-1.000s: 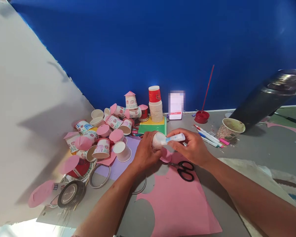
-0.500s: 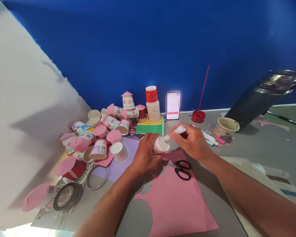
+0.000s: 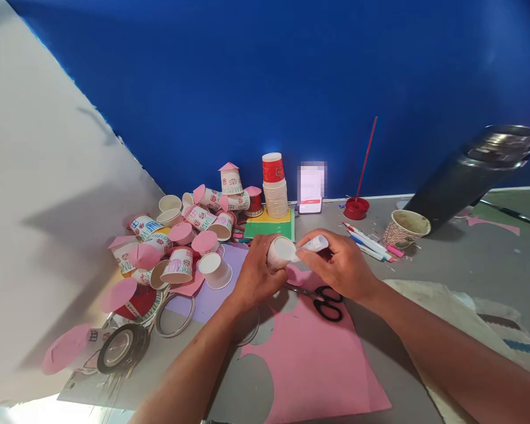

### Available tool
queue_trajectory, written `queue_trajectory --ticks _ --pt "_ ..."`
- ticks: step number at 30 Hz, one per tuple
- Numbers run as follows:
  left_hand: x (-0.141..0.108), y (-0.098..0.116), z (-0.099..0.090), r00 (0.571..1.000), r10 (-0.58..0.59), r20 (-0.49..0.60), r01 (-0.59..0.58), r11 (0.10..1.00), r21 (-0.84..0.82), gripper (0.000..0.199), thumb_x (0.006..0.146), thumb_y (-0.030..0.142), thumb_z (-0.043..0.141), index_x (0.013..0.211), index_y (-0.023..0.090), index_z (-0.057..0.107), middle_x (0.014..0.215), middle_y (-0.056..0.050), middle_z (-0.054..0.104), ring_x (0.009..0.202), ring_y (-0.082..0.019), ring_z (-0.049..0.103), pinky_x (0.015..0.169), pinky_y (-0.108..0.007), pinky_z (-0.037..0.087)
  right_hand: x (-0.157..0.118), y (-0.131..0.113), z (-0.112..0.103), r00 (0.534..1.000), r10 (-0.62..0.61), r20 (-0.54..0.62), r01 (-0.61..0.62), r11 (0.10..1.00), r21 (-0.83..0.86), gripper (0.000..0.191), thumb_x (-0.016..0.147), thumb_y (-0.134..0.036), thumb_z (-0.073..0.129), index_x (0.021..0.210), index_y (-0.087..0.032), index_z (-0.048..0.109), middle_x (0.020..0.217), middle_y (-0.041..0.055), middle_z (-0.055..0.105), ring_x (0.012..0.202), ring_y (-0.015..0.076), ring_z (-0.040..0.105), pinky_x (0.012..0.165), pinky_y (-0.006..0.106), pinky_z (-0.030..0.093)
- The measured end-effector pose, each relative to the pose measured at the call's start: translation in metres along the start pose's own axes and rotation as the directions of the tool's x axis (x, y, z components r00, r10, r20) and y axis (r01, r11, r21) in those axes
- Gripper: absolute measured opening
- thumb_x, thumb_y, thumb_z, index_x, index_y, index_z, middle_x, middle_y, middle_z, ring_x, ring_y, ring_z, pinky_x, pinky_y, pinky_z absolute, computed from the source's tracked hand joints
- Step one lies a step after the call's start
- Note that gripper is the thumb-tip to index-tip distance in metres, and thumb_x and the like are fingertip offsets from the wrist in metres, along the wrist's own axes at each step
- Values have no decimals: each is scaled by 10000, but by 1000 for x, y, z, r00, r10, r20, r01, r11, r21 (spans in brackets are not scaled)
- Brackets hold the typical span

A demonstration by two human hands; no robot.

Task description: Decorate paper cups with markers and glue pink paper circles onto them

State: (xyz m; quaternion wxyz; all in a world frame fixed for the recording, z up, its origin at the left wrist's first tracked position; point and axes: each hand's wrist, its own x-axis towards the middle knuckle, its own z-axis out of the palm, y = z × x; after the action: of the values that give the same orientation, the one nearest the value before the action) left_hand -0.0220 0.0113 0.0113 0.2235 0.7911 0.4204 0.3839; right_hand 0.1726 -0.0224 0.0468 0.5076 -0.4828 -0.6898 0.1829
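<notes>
Tilted white tube (image 3: 317, 243), right of the paper cup (image 3: 283, 249).
Our right fingers (image 3: 310, 262) held the tube, tip leftward; our left fingers (image 3: 260, 250) clasped the cup.

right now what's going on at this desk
The left hand holds a paper cup with its white base turned up, while the right hand holds a white glue tube against the edge of that base. Scissors rest on cut pink paper below, and decorated cups are piled to the left.
</notes>
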Motion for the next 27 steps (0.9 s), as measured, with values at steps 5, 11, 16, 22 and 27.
queue_trajectory --ticks 5,11,16,22,27 --pt "-2 2 2 995 -41 87 44 998 -36 492 741 153 671 1224 224 621 1136 -44 649 1054 -244 608 897 -369 509 -4 0 4 984 -175 25 175 985 -4 69 887 -262 670 902 -206 707 773 10 746 554 124 565 527 243 433" --pt "-3 8 4 988 29 149 -23 999 -40 470 740 139 687 1196 232 620 1138 -38 668 1083 -247 601 927 -382 505 -2 0 4 974 -228 -11 227 972 -67 60 915 -260 654 940 -227 698 861 41 776 707 176 665 653 281 501" --pt "-2 10 3 985 9 171 -7 1000 -12 482 722 122 667 1191 225 632 1147 -55 664 1105 -262 596 941 -409 508 -1 -3 0 990 -126 63 128 991 -27 79 893 -282 624 897 -234 687 832 28 764 637 158 621 616 278 479" --pt "2 15 -4 980 -155 129 167 982 -93 483 699 162 679 1180 191 639 1160 -62 690 1058 -251 634 936 -400 526 2 0 -6 984 -147 98 157 982 -108 104 869 -288 608 809 -220 658 687 6 679 559 139 521 583 282 409" --pt "5 20 -11 957 -216 191 256 941 -220 484 673 188 690 1156 178 651 1154 -61 706 1046 -253 651 911 -383 539 10 6 -13 991 -126 39 129 986 -109 107 859 -298 621 796 -218 655 677 -4 649 567 136 508 585 278 404"
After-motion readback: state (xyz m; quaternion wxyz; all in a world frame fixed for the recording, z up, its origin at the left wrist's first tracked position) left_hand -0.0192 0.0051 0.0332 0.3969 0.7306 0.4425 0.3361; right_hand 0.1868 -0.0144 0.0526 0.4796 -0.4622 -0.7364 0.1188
